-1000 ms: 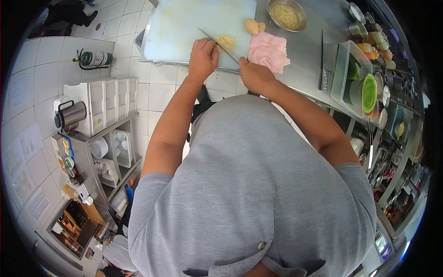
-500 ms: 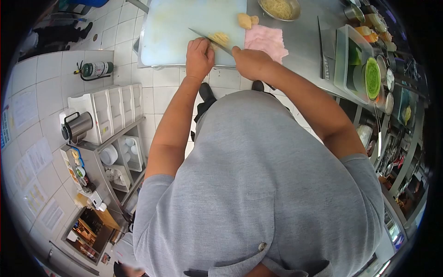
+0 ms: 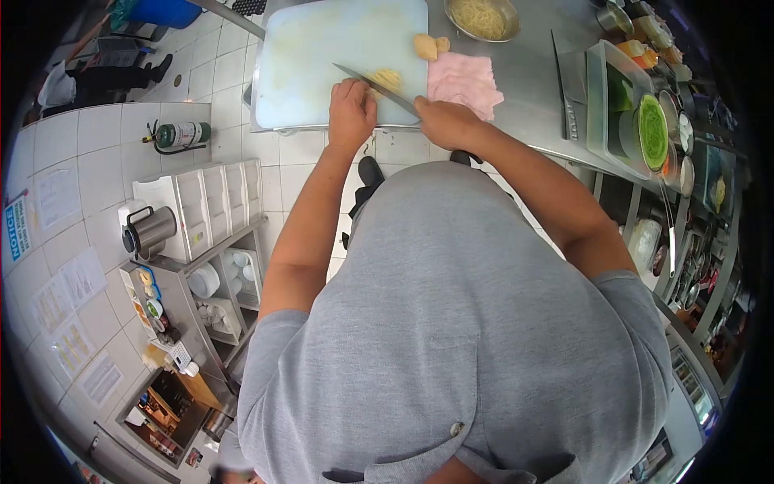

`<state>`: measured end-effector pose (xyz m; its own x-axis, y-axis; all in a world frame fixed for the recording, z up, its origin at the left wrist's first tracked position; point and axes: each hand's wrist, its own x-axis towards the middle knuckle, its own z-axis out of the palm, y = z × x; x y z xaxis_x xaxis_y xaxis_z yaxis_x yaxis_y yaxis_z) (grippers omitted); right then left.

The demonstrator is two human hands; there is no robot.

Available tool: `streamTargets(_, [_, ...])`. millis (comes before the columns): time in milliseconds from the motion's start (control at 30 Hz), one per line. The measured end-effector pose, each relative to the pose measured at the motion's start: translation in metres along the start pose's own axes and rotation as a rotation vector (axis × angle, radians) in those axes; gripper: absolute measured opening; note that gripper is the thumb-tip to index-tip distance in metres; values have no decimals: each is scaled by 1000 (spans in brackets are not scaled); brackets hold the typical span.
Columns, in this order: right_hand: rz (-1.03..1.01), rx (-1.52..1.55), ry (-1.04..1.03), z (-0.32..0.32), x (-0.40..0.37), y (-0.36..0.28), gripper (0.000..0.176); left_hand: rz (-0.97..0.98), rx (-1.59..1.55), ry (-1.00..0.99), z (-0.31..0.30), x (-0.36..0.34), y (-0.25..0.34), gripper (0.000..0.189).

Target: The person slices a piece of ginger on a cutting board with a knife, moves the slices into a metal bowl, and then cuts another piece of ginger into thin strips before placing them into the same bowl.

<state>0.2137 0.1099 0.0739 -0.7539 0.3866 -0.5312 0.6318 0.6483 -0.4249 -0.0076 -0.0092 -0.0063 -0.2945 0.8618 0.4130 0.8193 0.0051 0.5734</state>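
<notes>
My right hand (image 3: 448, 123) is closed round the handle of a kitchen knife (image 3: 377, 87), its blade slanting away to the left across the white cutting board (image 3: 302, 60). My left hand (image 3: 351, 110) rests on the board with curled fingertips close against the near side of the blade; whatever they press on is mostly hidden. Just beyond the blade lies a small pile of pale yellow cut strips (image 3: 386, 78). Knobbly peeled pale yellow pieces (image 3: 427, 46), perhaps ginger, sit at the board's right edge. A pink cloth (image 3: 465, 85) lies right of the board.
A metal bowl (image 3: 514, 20) of fine pale shreds stands at the back. A second long knife (image 3: 562, 85) lies farther right, beside a clear plastic tub (image 3: 597, 105) and a strainer with green contents (image 3: 652, 133). A person's legs (image 3: 113, 78) show at far left.
The view has shifted slightly, so the surroundings at left sit lower and farther right. My hands and the knife keep nearly the same place on the board, with the knife handle slightly lower.
</notes>
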Motion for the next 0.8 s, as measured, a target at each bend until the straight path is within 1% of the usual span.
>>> streamTargets(67, [11,12,6,3,-5,12,34,-22,44,-36,-5,-3,10,33])
streamTargets(100, [26,29,7,4,-9,14,33,-26,46,-37,-4,-7,12,33])
streamTargets(167, [27,15,24,4,-13,16,33,72,59,-81,-2,-12,16,49])
streamTargets(200, [31,-1,42,2,-15,17,32,70,60,-80,-1,-17,18,49])
streamTargets(267, [28,0,38,5,-10,23,32,40,285,-170,1,-30,22,60])
streamTargets(367, [26,-2,54,4,-10,21,31,-22,300,-199,1,-43,22,65])
streamTargets(433, [20,-9,65,0,-14,13,30,-40,288,-209,0,-43,24,65])
streamTargets(500, [-6,-46,125,-3,-15,4,28,-55,277,-214,-3,-43,24,66])
streamTargets(567, [-15,-58,128,1,-8,5,26,-74,117,-70,-5,-39,24,62])
streamTargets(600, [-19,-68,128,0,-8,2,25,-72,116,-70,-6,-37,21,62])
streamTargets(667, [-31,-84,129,-6,-7,-2,24,-113,-13,28,-9,-32,13,51])
streamTargets(700, [-44,-101,130,-11,-7,-7,23,-115,-12,29,-10,-29,13,51])
streamTargets(767, [-45,-115,115,-17,-6,-15,24,-63,70,119,-9,-21,15,32])
streamTargets(800, [-44,-128,104,-20,-5,-17,25,-64,68,122,-6,-19,14,32])
